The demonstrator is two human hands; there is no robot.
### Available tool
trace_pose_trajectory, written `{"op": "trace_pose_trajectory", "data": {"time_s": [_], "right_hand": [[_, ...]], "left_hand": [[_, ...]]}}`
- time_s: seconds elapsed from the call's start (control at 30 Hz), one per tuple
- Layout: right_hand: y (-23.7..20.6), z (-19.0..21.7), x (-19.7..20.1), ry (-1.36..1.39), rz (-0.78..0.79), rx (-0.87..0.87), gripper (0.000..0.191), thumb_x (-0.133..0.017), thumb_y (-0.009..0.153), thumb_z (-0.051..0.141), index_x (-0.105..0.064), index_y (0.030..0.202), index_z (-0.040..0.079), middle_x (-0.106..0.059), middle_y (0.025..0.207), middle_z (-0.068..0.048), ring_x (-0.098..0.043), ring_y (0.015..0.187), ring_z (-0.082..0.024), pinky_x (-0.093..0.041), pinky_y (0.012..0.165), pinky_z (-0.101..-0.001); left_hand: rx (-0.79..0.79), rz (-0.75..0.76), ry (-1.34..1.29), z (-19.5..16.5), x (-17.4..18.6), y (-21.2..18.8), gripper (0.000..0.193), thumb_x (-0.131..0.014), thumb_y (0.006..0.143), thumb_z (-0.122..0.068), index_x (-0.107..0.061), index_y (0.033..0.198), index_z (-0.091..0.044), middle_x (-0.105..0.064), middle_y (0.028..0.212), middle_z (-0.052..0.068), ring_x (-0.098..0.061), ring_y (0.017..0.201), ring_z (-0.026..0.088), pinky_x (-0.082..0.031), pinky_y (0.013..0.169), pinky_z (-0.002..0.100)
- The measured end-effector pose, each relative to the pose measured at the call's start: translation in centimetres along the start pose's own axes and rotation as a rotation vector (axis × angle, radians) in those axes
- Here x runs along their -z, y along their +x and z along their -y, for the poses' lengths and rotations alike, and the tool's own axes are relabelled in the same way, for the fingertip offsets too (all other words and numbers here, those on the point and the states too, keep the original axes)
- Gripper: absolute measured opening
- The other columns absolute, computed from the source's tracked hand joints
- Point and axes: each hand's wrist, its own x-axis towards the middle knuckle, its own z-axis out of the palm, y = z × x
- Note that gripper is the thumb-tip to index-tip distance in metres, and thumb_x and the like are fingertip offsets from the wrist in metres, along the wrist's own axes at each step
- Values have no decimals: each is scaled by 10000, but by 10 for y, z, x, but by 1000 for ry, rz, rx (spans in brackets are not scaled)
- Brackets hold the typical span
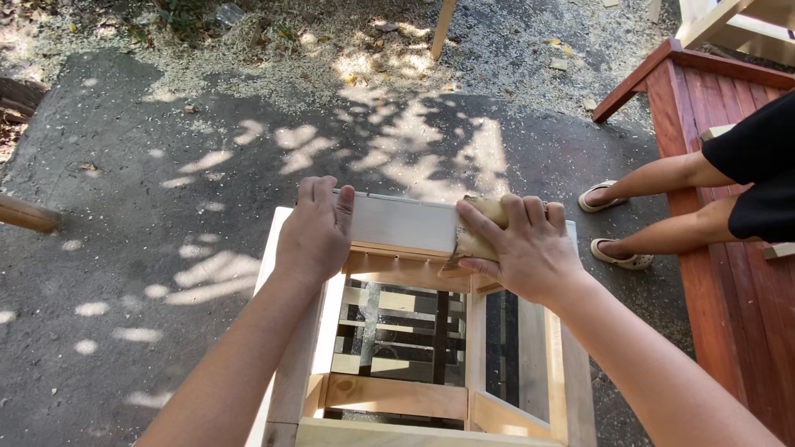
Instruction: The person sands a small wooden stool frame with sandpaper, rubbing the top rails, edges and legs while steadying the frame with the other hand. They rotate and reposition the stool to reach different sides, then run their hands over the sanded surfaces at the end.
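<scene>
A bare wooden frame of pale slats stands below me on dark pavement. Its far top board is whitish grey. My left hand grips the left end of that board, fingers curled over its far edge. My right hand presses a folded tan piece of sandpaper against the board's right end. Through the frame's open top I see lower slats and gaps.
Another person sits at the right on a red-stained wooden bench, bare legs and sandalled feet stretched toward the frame. Sawdust covers the ground at the back. Pale wooden pieces stand top right; a log end lies left.
</scene>
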Motion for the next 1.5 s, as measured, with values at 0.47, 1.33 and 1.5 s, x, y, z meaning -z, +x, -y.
{"op": "trace_pose_trajectory", "data": {"time_s": [0.47, 1.33, 1.5], "right_hand": [[7, 6, 15, 23, 293, 24, 985, -360, 890, 897, -167, 1656, 308, -390, 1070, -73, -383, 1001, -240, -344, 908, -408], [56, 73, 8, 131, -80, 178, 798, -426, 903, 813, -264, 1567, 402, -398, 1136, -46, -350, 1032, -245, -293, 937, -403], [32, 69, 6, 42, -279, 146, 751, -466, 911, 751, -227, 1567, 475, -408, 1138, -47, -357, 1046, -268, -295, 942, -421]], "left_hand": [[-23, -46, 10, -17, -14, -5, 664, -208, 1067, -526, -441, 1408, -6, -462, 1423, 209, -625, 1143, 407, -534, 925, 488], [98, -78, -106, -20, -20, -11, 505, -232, 1077, -458, -533, 1328, -140, -578, 1330, 140, -642, 1090, 400, -511, 938, 495], [85, -82, -64, -29, -13, -23, 477, -240, 1076, -438, -508, 1344, -149, -551, 1369, 139, -638, 1059, 426, -504, 901, 513]]}}
